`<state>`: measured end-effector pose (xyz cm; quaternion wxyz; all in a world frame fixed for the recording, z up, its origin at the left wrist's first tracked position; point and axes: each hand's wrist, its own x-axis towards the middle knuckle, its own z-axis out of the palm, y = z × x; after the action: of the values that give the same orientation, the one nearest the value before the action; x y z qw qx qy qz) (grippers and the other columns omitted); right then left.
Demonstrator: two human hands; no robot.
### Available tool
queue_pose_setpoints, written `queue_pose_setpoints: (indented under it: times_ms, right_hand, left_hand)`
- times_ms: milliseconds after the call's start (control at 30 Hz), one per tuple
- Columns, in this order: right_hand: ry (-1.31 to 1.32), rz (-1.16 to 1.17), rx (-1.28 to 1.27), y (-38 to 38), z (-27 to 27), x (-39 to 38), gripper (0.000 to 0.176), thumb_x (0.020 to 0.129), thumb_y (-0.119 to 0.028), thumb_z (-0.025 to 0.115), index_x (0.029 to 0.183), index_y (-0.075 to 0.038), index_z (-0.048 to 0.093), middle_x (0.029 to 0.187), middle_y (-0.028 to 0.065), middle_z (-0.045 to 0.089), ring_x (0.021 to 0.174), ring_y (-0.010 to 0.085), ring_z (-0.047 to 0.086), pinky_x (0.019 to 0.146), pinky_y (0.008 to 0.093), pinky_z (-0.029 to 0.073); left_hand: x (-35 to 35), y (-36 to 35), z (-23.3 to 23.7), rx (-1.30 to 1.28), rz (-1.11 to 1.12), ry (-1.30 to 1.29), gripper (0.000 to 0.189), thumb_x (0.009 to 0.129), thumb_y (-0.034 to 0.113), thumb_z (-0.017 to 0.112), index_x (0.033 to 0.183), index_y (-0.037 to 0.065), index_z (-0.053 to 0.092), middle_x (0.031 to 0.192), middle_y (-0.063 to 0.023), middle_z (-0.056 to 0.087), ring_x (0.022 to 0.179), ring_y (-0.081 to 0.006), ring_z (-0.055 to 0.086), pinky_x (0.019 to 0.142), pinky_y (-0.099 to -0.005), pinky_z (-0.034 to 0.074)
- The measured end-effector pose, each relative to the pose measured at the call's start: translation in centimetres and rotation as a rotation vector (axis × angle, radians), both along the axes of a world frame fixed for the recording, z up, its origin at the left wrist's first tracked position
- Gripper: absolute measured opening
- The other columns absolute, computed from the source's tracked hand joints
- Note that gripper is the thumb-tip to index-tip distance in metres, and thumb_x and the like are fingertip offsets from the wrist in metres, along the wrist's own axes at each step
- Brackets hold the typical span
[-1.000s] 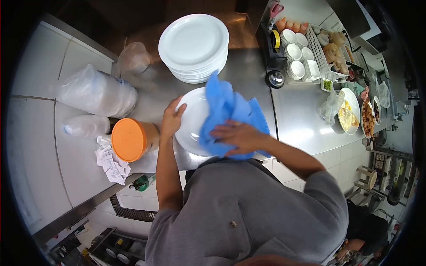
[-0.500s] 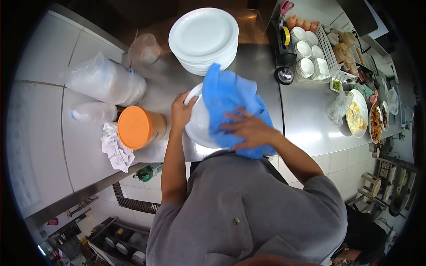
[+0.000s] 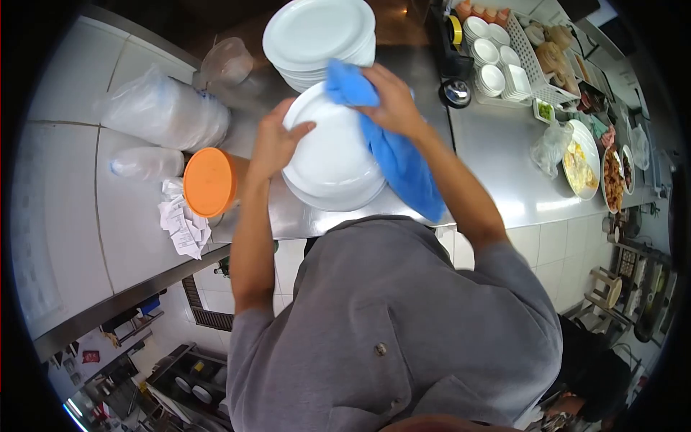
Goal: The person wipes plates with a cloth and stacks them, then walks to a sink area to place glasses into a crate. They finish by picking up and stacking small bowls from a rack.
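A white plate (image 3: 332, 147) is in front of me, with what looks like a second white rim just beneath its near edge. My left hand (image 3: 273, 140) grips the plate's left edge, thumb on the upper face and fingers hidden behind. At the top right of the plate, my right hand (image 3: 394, 101) is closed on a blue cloth (image 3: 403, 165). One bunched part of the cloth touches the plate's far rim; the remainder hangs down the right side. Just beyond stands a tall stack of white plates (image 3: 317, 32).
Left on the steel counter (image 3: 497, 165) are an orange-lidded tub (image 3: 209, 182), paper slips (image 3: 183, 229), a clear container (image 3: 227, 61) and plastic-wrapped stacks (image 3: 173, 111). To the right are a bell (image 3: 455, 93), small white bowls (image 3: 491, 79) and food platters (image 3: 581, 162).
My right hand and the cloth have moved from the plate's right side up to its far rim. The plate's white face is more exposed. My left hand still holds the left edge.
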<state>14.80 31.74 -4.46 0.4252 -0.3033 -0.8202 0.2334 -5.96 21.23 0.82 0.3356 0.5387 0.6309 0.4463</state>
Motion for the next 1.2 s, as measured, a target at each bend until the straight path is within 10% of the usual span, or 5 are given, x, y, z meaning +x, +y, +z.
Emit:
queue_pose_setpoints:
  times_ms: [200,333,567,667,1200]
  right_hand:
    - [-0.373,0.236,0.111,2.1,10.5,1.4,0.042,0.073,-0.009,0.074,0.112,-0.003,0.06,0.097,0.0103,0.067,0.092,0.0306,0.064,0.084,0.0357,0.05]
    - [0.883,-0.093,-0.672,-0.8,4.0,0.9,0.047,0.079,-0.003,0.068,0.124,-0.002,0.054,0.112,0.008,0.063,0.103,0.0188,0.059,0.09,0.0288,0.046]
    - [1.587,0.117,-1.46,-10.7,1.3,0.4,0.048,0.088,-0.023,0.066,0.131,-0.012,0.047,0.123,0.0071,0.057,0.11,0.0209,0.055,0.096,0.0377,0.046]
    - [1.532,0.527,-1.106,-6.7,4.5,3.3,0.047,0.092,-0.03,0.06,0.132,-0.01,0.046,0.124,0.0088,0.056,0.111,0.0223,0.055,0.097,0.0357,0.045]
    - [1.451,0.073,-1.212,-7.2,-0.1,6.0,0.058,0.098,-0.043,0.043,0.137,-0.001,0.04,0.133,0.0186,0.049,0.122,0.0313,0.049,0.107,0.043,0.038]
  left_hand:
    - [1.6,1.1,6.2,0.129,0.004,-0.11,0.022,0.083,0.005,0.069,0.102,-0.005,0.066,0.089,-0.0105,0.07,0.076,-0.0164,0.065,0.072,-0.0268,0.051]
    - [2.1,1.5,4.7,0.368,0.409,-0.363,0.022,0.083,0.003,0.069,0.103,-0.005,0.064,0.093,-0.0123,0.069,0.077,-0.0151,0.064,0.072,-0.0262,0.052]
    - [4.2,2.3,-2.4,0.236,0.483,-0.901,0.023,0.085,-0.001,0.064,0.104,-0.001,0.052,0.104,-0.014,0.063,0.089,-0.0212,0.063,0.077,-0.0349,0.053]
    - [4.5,1.3,-3.0,-0.002,0.325,-0.966,0.027,0.086,0.001,0.064,0.108,0.004,0.051,0.105,-0.0133,0.063,0.09,-0.0228,0.064,0.078,-0.0372,0.055]
    - [-5.9,12.3,-5.9,0.221,0.591,-0.84,0.032,0.086,-0.008,0.055,0.115,-0.003,0.042,0.113,-0.0216,0.057,0.098,-0.0321,0.062,0.083,-0.0458,0.054]
